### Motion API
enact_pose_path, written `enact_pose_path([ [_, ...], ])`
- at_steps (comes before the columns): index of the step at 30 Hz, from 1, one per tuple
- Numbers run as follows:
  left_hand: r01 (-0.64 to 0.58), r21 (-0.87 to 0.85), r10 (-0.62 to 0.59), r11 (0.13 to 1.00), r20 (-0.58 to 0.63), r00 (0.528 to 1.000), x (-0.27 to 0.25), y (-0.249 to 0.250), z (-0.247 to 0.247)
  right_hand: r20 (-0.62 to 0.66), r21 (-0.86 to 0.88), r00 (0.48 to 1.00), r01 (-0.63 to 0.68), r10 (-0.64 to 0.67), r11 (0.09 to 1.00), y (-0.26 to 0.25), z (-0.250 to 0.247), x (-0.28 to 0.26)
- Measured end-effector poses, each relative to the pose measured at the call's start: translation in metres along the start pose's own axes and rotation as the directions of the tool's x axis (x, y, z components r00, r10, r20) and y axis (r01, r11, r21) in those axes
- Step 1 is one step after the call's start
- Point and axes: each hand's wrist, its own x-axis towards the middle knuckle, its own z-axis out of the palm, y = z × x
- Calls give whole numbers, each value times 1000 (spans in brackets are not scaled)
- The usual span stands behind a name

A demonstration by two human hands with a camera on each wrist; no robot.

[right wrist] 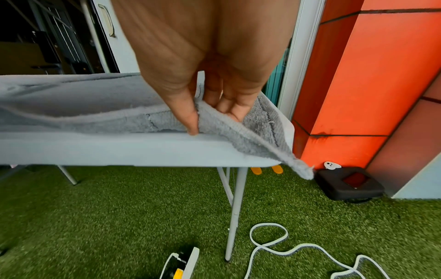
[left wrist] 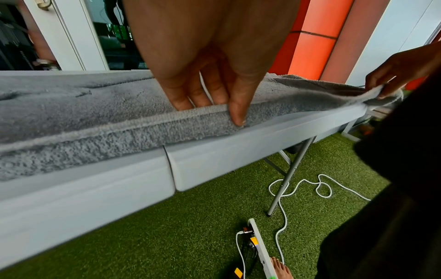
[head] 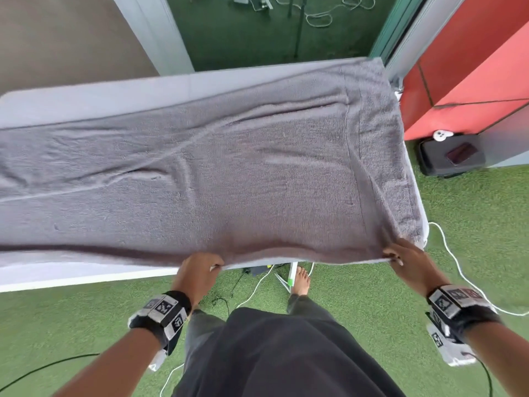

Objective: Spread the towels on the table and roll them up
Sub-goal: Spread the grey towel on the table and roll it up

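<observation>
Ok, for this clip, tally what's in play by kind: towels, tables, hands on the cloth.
Grey towel: 1
White folding table: 1
Hands pinching the towel's near edge: 2, left hand and right hand
Total: 4

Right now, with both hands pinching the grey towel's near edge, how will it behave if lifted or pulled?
Probably floppy: the towel sags between the left hand and right hand, its corner drooping past the table. The terry pile likely resists sliding, so a pull may bunch its wrinkles.
</observation>
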Motion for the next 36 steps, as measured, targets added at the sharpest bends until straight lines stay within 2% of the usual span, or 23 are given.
enact_pose_path([
  [2, 8, -34, -7, 999, 49, 999, -7, -2, 7, 37, -35, 998, -53, 55, 998, 6, 4, -7],
  [5, 4, -107, 12, 994, 141, 990, -11, -6, 12, 205, -121, 969, -112, 135, 986, -1, 13, -15],
  [7, -12, -123, 27, 992, 121, 992, -13, -13, 9, 244, -77, 964, -92, 108, 993, -28, 22, -12],
  [12, 46, -108, -50, 993, -36, 998, -32, -78, -17, 278, 38, 952, 122, -127, 992, -163, 64, 11],
  [17, 105, -27, -108, 994, -201, 974, -56, -206, -64, 305, 113, 888, 326, -345, 938, -340, 119, 35],
  [21, 186, 80, -164, 979, -226, 960, -73, -321, -124, 285, 146, 853, 411, -436, 900, -475, 168, 44],
  [26, 121, 178, -59, 977, -318, 946, -60, -409, -186, 237, 111, 835, 484, -496, 868, -581, 207, 57],
  [29, 105, 186, -47, 977, -293, 955, -56, -446, -212, 290, 26, 812, 522, -507, 852, -629, 236, 57],
  [32, -1, 187, 46, 982, -232, 972, -55, -459, -225, 321, -149, 814, 548, -484, 823, -657, 259, 56],
  [34, -58, 164, 90, 985, -191, 977, -55, -464, -230, 279, -247, 835, 539, -474, 805, -665, 271, 54],
  [36, -87, 107, 104, 991, -166, 981, -57, -472, -229, 224, -272, 838, 544, -498, 793, -667, 281, 53],
])
